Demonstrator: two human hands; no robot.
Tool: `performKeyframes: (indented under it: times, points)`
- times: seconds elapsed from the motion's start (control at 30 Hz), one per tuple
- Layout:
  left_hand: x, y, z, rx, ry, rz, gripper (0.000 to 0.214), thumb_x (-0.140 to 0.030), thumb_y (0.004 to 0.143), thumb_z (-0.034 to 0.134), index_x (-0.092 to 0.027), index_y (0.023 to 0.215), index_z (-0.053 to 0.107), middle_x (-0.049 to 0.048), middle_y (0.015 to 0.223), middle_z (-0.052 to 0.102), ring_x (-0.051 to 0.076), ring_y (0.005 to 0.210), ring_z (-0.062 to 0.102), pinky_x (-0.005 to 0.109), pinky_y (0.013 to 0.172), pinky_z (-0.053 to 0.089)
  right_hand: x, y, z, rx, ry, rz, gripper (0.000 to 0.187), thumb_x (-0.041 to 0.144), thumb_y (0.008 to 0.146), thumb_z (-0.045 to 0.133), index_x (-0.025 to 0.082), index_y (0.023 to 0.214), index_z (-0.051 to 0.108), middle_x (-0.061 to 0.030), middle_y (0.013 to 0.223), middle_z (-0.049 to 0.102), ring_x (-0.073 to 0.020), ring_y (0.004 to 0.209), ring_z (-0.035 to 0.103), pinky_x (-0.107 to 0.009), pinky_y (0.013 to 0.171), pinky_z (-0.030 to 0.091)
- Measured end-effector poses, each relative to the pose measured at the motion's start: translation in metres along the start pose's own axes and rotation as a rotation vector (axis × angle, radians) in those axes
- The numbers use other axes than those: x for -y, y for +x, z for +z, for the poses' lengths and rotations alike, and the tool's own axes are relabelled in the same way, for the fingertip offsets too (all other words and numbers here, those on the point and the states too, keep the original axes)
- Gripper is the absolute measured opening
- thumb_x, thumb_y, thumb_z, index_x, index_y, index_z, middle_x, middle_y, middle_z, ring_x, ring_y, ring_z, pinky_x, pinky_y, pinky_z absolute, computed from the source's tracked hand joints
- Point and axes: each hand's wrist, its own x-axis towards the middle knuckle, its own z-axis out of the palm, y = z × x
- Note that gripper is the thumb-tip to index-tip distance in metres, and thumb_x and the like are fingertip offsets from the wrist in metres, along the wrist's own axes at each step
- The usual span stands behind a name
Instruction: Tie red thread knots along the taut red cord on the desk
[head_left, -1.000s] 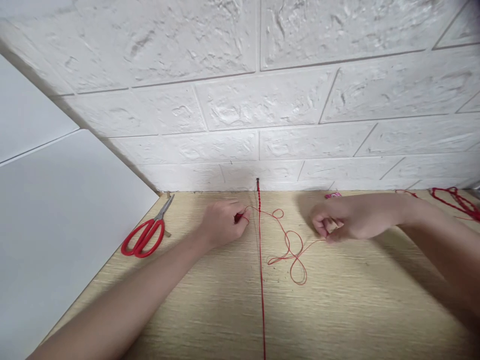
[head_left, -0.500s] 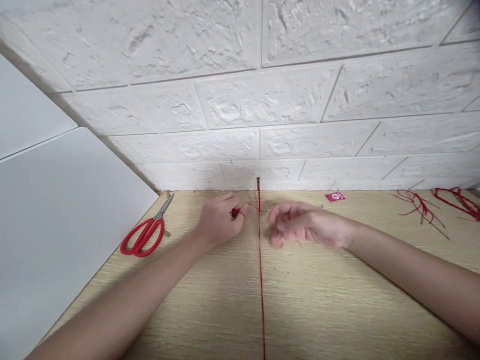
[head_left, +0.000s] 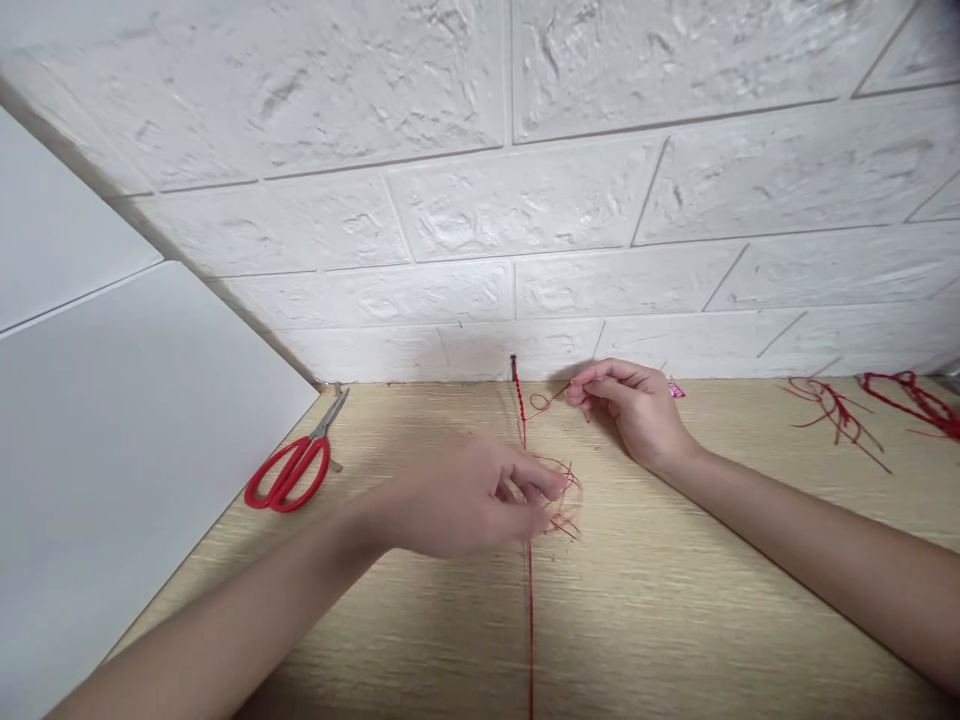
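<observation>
A knotted red cord [head_left: 519, 396] runs down from a small dark anchor [head_left: 514, 358] at the foot of the wall. From its lower end a single straight red strand comes towards me over the tabletop. My left hand [head_left: 480, 497], blurred, crosses over that strand, its fingers closed around a loose bunch of red thread [head_left: 568, 490] that sticks out past the fingertips. On the right of the cord, my right hand [head_left: 630, 405] pinches a thin red thread between thumb and fingertips. This thread makes a small loop [head_left: 539, 402] between the cord and the pinch.
Red-handled scissors [head_left: 289, 472] lie on the left, blades towards the wall. A small pink packet [head_left: 676, 390] is partly hidden behind my right hand. Cut red threads [head_left: 840, 415] and a braided red cord [head_left: 911, 395] lie far right. A white panel [head_left: 135, 450] borders the left side.
My left hand has moved right and nearer to me, across the straight strand, bringing the bunch of thread. The right hand has shifted away and to the right, its fingers now drawn into a pinch.
</observation>
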Motion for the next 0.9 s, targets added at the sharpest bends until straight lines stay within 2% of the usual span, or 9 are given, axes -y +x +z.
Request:
performKeyframes:
  times: [0.07,0.13,0.27,0.33,0.43,0.53,0.7,0.8,0.9]
  points:
    - [-0.005,-0.002,-0.002,0.094,-0.158,-0.003,0.027,-0.02,0.076,0.066,-0.023,0.101,0.076,0.0024,0.099,0.076,0.02,0.09,0.068,0.029,0.075,0.052,-0.002,0.002,-0.003,0.014,0.014,0.029,0.01,0.017,0.076,0.065,0.016,0.078,0.074,-0.0065,0.077,0.075,-0.0175,0.072,0.068,-0.03,0.065,0.052]
    - [-0.001,0.003,-0.003,0.067,-0.29,-0.001,0.033,-0.017,0.077,0.063,-0.021,0.108,0.075,0.0051,0.106,0.075,0.021,0.097,0.068,0.032,0.082,0.054,-0.003,0.003,-0.004,0.027,0.013,0.031,0.012,0.016,0.073,0.067,0.017,0.081,0.077,-0.0068,0.08,0.076,-0.0187,0.075,0.07,-0.032,0.07,0.055]
    - [0.031,0.019,-0.005,-0.42,-0.034,0.111,0.021,-0.015,0.082,0.06,-0.018,0.097,0.074,0.006,0.091,0.073,0.016,0.08,0.066,0.03,0.073,0.053,-0.001,0.002,0.0,0.027,-0.033,0.019,0.021,0.024,0.072,0.078,0.018,0.093,0.078,-0.0076,0.093,0.078,-0.0207,0.09,0.073,-0.038,0.089,0.056]
    - [0.052,0.026,-0.006,-0.531,0.251,0.259,0.02,-0.015,0.083,0.059,-0.017,0.097,0.073,0.007,0.094,0.069,0.015,0.075,0.061,0.028,0.065,0.05,0.001,0.0,0.002,0.012,-0.074,0.031,0.027,0.031,0.072,0.082,0.018,0.095,0.078,-0.0082,0.097,0.078,-0.0213,0.093,0.073,-0.039,0.093,0.055]
    - [0.075,0.031,-0.006,-0.449,0.531,0.479,0.029,-0.013,0.086,0.056,-0.017,0.11,0.07,0.0106,0.106,0.063,0.017,0.084,0.06,0.031,0.072,0.051,0.001,-0.002,0.004,-0.012,-0.175,0.043,0.031,0.039,0.07,0.085,0.019,0.093,0.079,-0.0078,0.096,0.078,-0.0216,0.089,0.072,-0.038,0.085,0.057]
    - [0.081,0.031,-0.005,-0.403,0.679,0.541,0.029,-0.014,0.088,0.055,-0.017,0.114,0.068,0.0118,0.109,0.059,0.018,0.089,0.059,0.034,0.078,0.051,-0.001,-0.004,0.005,0.006,-0.336,-0.009,0.026,0.043,0.076,0.08,0.021,0.09,0.079,-0.0064,0.086,0.077,-0.0194,0.076,0.068,-0.035,0.069,0.054]
    - [0.078,0.029,-0.003,-0.376,0.708,0.537,0.017,-0.016,0.089,0.055,-0.018,0.1,0.068,0.0094,0.103,0.057,0.018,0.089,0.058,0.034,0.08,0.05,0.004,-0.009,0.008,-0.003,-0.627,-0.433,0.009,0.032,0.084,0.073,0.023,0.085,0.077,-0.0059,0.092,0.067,-0.02,0.087,0.06,-0.037,0.076,0.05]
    - [0.078,0.03,-0.003,-0.398,0.689,0.543,0.015,-0.016,0.088,0.056,-0.017,0.098,0.066,0.0088,0.101,0.058,0.018,0.088,0.057,0.034,0.079,0.05,0.013,-0.017,0.012,0.141,-0.643,-0.542,0.004,0.022,0.085,0.069,0.021,0.082,0.071,-0.0057,0.093,0.065,-0.0207,0.094,0.061,-0.039,0.085,0.048]
    - [0.08,0.031,-0.003,-0.421,0.677,0.543,0.01,-0.017,0.088,0.057,-0.017,0.094,0.065,0.0082,0.097,0.057,0.017,0.084,0.057,0.033,0.075,0.049,0.02,-0.03,0.017,0.398,-0.545,-0.447,0.009,0.014,0.086,0.062,0.02,0.08,0.064,-0.0034,0.085,0.067,-0.0179,0.082,0.063,-0.034,0.075,0.05]
